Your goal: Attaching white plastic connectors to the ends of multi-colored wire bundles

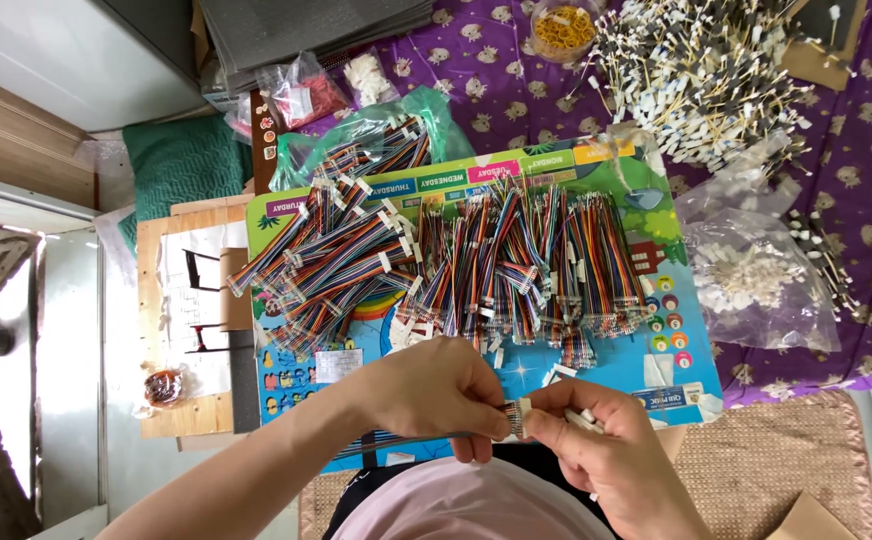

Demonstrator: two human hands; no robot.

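My left hand [434, 388] pinches a flat rainbow ribbon cable [396, 440] near its end, the cable trailing left under my wrist. My right hand [596, 440] holds a small white connector [523, 407] against the cable's end and keeps a few more white connectors [586, 417] in its fingers. Both hands meet just above my lap, in front of a colourful children's board [656, 360]. On the board lie loose rainbow cables [336, 260] at the left and rows of finished cables with connectors [526, 260] in the middle.
A clear bag of white connectors [756, 275] lies right of the board. A heap of white-tipped wires [696, 70] fills the purple cloth [856, 180] at the back right, near a tub of yellow rubber bands [564, 28]. A wooden board [181, 400] sits left.
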